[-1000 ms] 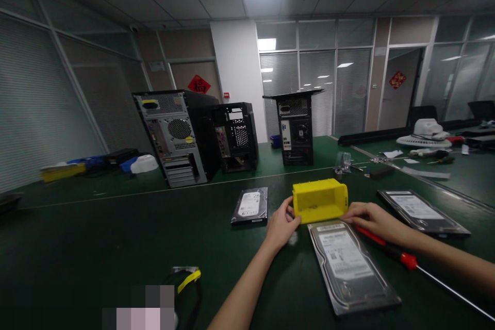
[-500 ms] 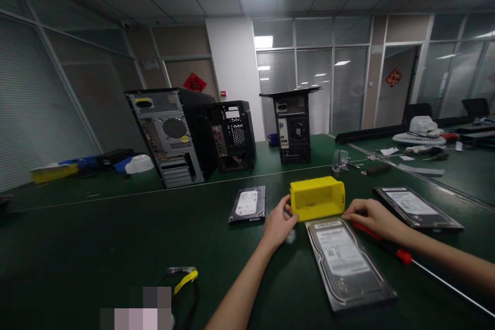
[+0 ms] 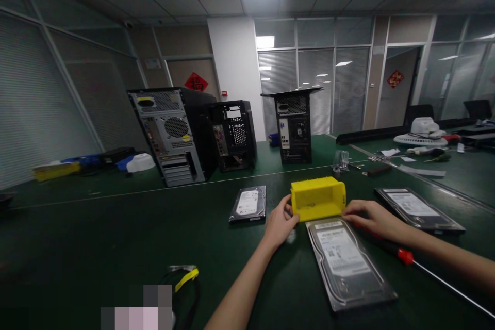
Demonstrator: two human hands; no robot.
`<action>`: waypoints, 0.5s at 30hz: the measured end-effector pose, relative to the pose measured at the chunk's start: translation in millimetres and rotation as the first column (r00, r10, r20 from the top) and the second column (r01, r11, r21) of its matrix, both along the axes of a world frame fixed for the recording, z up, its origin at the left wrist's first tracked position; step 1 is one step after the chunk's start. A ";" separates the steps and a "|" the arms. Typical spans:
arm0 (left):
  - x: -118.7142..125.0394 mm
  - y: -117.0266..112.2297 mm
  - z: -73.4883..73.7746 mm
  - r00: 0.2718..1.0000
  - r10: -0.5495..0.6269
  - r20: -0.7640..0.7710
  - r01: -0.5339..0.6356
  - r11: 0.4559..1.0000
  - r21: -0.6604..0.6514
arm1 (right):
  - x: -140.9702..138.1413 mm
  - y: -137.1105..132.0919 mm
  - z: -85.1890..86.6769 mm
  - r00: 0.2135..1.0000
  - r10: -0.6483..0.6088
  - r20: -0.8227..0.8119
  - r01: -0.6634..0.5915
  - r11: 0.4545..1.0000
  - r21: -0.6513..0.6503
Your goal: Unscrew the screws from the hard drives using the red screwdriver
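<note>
A yellow plastic bin [image 3: 319,201] stands on its side on the green table, its opening facing me. My left hand [image 3: 280,221] grips its left wall, thumb at the front lower corner. Just in front of the bin lies a hard drive [image 3: 346,263] with a white label facing up. My right hand [image 3: 365,216] is pinched at the bin's lower right corner, beside the drive's far edge; whatever sits between its fingertips is too small to tell. Beneath my right forearm lies a screwdriver [image 3: 406,257] with a red and black handle, partly hidden by the wrist.
More hard drives lie at the left [image 3: 249,203] and right [image 3: 417,209]. Computer cases [image 3: 174,136] stand along the back. Safety glasses [image 3: 185,278] with yellow parts lie near the front edge. A white helmet [image 3: 421,131] and loose small parts are at the far right.
The right hand has turned slightly, covering more of the screwdriver's handle. The left hand, bin and drives keep their places; the view has shifted very slightly.
</note>
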State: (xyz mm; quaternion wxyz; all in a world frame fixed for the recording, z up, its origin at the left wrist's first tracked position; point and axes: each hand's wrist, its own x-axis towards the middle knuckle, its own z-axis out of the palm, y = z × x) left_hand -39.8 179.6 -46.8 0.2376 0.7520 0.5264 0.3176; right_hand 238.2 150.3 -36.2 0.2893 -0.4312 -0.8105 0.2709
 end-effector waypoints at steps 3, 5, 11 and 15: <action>-0.1 2.6 -3.7 1.000 -0.009 -0.001 0.009 1.000 0.013 | -2.5 2.6 -6.5 0.994 -0.110 -0.002 0.110 0.993 -0.033; 0.4 3.1 -4.8 1.000 -0.009 -0.002 0.009 1.000 0.020 | -4.0 4.4 -10.8 0.987 -0.157 0.011 0.158 0.987 -0.040; 1.9 1.9 -5.2 1.000 0.006 0.004 -0.006 1.000 0.019 | -6.1 3.3 -12.8 0.984 -0.172 0.041 0.172 0.985 0.007; 0.9 2.0 -5.8 1.000 0.005 0.006 -0.005 1.000 0.025 | -4.0 1.6 -8.3 0.994 -0.106 0.036 0.106 0.994 0.006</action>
